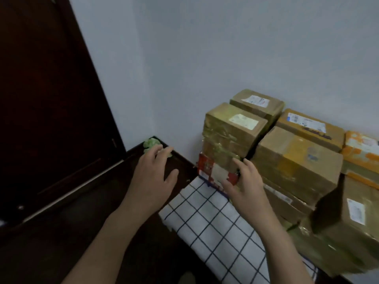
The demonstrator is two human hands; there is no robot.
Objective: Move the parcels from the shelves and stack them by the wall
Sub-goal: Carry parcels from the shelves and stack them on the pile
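Brown cardboard fills the corner seen from the head camera: sealed parcels stacked tight against the pale wall point(225, 48), every one closed with tape, so I cannot see what is inside any of them. The nearest stack has a tape-wrapped parcel point(233, 128) with a white label on top, sitting on a red-and-white box point(211, 171). Just behind it, touching the wall, is a second labelled parcel point(258, 104). To the right lies a large plain box point(295, 160), with a flatter labelled box point(309, 126) behind it against the wall. Further right is an orange-and-white parcel point(361, 148), and a tilted parcel point(348, 212) sits close to the camera, blurred. The person's right hand point(244, 185) is spread wide, fingers straight, laid against the front of the red-and-white box and the lower edge of the taped parcel, gripping nothing. The left hand point(153, 175) hovers apart to the left, also open with its fingers fanned, over a dark wooden surface point(102, 201), its fingertips near a crumpled green scrap point(150, 144) in the corner. A white checked cloth point(215, 228) lies below the red-and-white box, between the two forearms. A dark door point(41, 78) stands at the left.
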